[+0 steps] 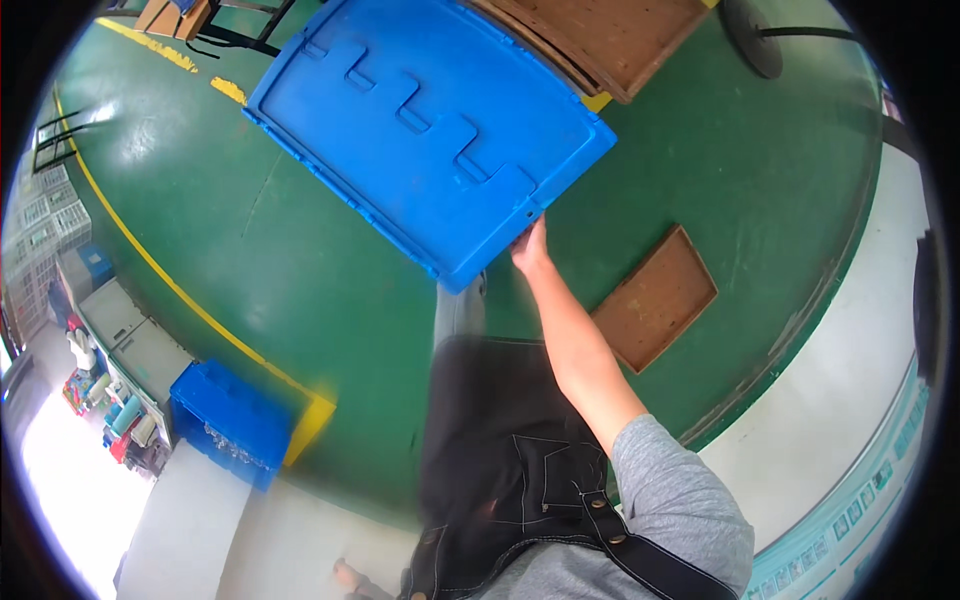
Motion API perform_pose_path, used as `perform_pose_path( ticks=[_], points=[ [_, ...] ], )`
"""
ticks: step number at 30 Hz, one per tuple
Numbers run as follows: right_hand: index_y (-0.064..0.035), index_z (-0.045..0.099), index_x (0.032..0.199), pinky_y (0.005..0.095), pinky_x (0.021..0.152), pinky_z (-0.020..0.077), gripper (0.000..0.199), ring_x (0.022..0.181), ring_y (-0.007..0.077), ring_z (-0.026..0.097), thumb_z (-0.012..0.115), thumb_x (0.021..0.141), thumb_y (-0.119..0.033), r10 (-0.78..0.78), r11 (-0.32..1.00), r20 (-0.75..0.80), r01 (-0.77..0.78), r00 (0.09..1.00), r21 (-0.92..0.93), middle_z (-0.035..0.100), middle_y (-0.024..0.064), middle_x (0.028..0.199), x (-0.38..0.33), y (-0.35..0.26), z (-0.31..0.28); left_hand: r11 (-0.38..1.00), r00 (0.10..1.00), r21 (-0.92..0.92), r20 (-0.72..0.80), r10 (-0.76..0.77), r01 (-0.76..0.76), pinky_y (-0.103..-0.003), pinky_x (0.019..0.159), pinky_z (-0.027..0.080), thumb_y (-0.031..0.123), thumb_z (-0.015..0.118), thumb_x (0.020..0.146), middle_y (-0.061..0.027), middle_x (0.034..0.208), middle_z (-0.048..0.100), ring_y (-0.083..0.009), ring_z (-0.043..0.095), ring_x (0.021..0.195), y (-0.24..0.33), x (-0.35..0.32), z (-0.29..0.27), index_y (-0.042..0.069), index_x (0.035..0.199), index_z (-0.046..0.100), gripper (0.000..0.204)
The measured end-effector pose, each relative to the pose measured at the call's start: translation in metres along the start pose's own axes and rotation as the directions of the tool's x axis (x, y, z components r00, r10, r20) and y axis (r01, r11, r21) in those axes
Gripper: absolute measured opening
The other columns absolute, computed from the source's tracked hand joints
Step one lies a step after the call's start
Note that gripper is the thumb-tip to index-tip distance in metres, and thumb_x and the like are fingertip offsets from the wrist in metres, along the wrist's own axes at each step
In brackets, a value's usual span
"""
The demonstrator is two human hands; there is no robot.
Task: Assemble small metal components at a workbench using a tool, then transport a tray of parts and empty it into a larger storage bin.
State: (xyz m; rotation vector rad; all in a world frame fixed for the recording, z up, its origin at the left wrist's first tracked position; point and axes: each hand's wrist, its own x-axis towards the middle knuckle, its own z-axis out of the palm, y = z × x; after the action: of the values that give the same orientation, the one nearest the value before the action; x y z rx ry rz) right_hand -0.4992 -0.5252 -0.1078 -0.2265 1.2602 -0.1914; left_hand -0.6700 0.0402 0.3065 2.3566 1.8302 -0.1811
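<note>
A large blue plastic tote (400,130) with a closed, zigzag-seamed lid fills the upper middle, in front of my body. At its near right corner my right hand (530,245) grips the end from below, arm stretched out. The fingers are mostly hidden under the tote's edge. Low at the bottom edge, left of my body, a small blurred skin-coloured shape appears to be my left hand (346,575), away from the tote. Its fingers cannot be made out.
A shallow brown tray (660,300) lies on the green floor (340,270) at right. More brown trays (640,35) stand beyond the tote. Another blue tote (230,420) stands left by a white cabinet (130,340). White crates (45,235) are stacked far left. A round dark base (750,40) is upper right.
</note>
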Motion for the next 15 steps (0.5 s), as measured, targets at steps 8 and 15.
perform_pose_path(
  ticks=[8,15],
  points=[
    [-0.0132,0.046,0.1,0.0374,0.08,0.0351,0.053,0.094,0.0194,0.044,0.03,0.076,-0.057,-0.034,0.999,0.018,0.034,0.999,0.003,0.048,0.0047,0.101,-0.044,-0.011,-0.12,0.989,0.971,-0.096,0.197,0.133,-0.116,-0.041,0.078,0.029,0.024,0.047,0.065,-0.0078,0.107,0.044,-0.0234,0.035,0.101,-0.086,0.004,0.047,0.007,0.103,0.047,0.042],
    [-0.0093,0.039,0.113,0.0414,0.088,0.0295,0.063,0.105,0.0262,0.037,0.02,0.077,-0.058,0.001,0.999,-0.01,-0.001,1.0,0.051,0.038,0.0106,0.118,-0.054,-0.031,-0.207,0.987,0.951,-0.051,0.266,0.158,-0.15,-0.043,0.082,0.026,0.024,0.049,0.065,-0.0067,0.111,0.043,-0.0239,0.032,0.107,-0.116,-0.002,0.06,0.011,0.108,0.044,0.045]
  ],
)
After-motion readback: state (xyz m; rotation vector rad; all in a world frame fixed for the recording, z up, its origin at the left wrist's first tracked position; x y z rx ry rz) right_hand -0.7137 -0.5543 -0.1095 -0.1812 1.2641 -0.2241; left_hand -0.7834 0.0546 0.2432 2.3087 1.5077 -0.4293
